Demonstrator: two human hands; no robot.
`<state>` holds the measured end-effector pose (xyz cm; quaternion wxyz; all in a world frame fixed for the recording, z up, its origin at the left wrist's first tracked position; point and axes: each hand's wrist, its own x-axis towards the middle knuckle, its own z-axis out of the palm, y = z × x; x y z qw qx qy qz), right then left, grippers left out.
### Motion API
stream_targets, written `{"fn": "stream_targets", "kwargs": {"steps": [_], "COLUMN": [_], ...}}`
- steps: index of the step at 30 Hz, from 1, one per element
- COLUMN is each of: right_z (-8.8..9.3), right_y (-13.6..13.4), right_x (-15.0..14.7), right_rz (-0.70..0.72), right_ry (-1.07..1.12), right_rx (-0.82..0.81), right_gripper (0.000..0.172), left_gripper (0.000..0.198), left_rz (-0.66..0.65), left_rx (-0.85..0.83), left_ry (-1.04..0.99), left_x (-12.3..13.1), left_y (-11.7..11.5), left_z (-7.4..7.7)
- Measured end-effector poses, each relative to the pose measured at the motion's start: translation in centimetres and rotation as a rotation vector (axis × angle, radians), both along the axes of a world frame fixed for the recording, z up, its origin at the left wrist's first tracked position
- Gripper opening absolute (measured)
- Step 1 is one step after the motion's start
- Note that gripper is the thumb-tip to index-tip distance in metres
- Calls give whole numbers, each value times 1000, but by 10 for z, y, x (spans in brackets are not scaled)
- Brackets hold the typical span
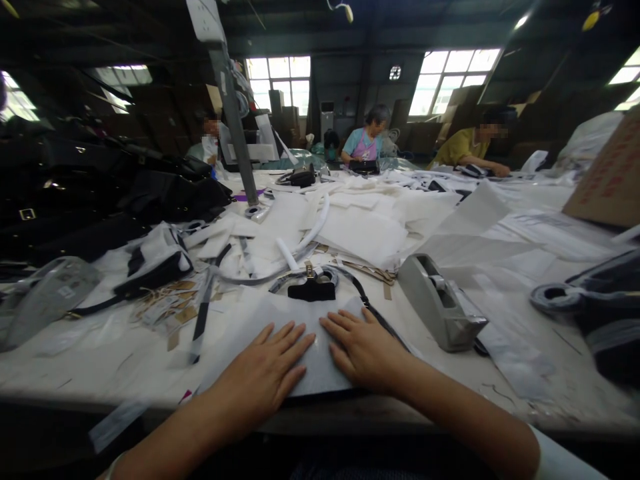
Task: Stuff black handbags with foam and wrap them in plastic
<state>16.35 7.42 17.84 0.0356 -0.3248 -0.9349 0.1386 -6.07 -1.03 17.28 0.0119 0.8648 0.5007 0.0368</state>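
Note:
A white sheet (295, 320) covers a black bag at the front edge of the table; the bag's black flap tab (311, 289) with a gold clasp shows beyond the sheet. Both palms rest flat on it. My left hand (265, 367) has its fingers spread on the left part, holding nothing. On the right part lies my right hand (367, 347), fingers also stretched out, with nothing in them. The bag's dark strap (367, 300) curves out past my right hand. How much of the bag lies under the sheet is hidden.
A grey tape dispenser (435, 303) stands right of my right hand. Paper sheets (370, 227) are heaped behind. Black bags (90, 193) pile up at the left, tags (167, 303) lie nearer. A cardboard box (610, 173) is at the right. Several people work across the table.

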Motion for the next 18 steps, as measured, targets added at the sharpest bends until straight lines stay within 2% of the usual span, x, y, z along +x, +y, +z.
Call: {"fn": "stream_targets", "kwargs": {"steps": [4, 9, 13, 18], "right_z": [-2, -17, -23, -9], "right_y": [9, 10, 10, 17], "right_x": [7, 18, 22, 14], "right_rz": [9, -15, -29, 30], "right_ry": [-14, 10, 24, -17], "right_rx": [-57, -56, -8, -41], "right_gripper": [50, 49, 50, 46], "left_gripper": [49, 48, 48, 50], "left_rz": [30, 44, 31, 32], "left_rx": [-24, 14, -1, -76], "left_ry": [-76, -101, -83, -12], "left_x": [0, 9, 15, 15], "left_y": [6, 12, 18, 24], "left_z": [-10, -18, -13, 0]}}
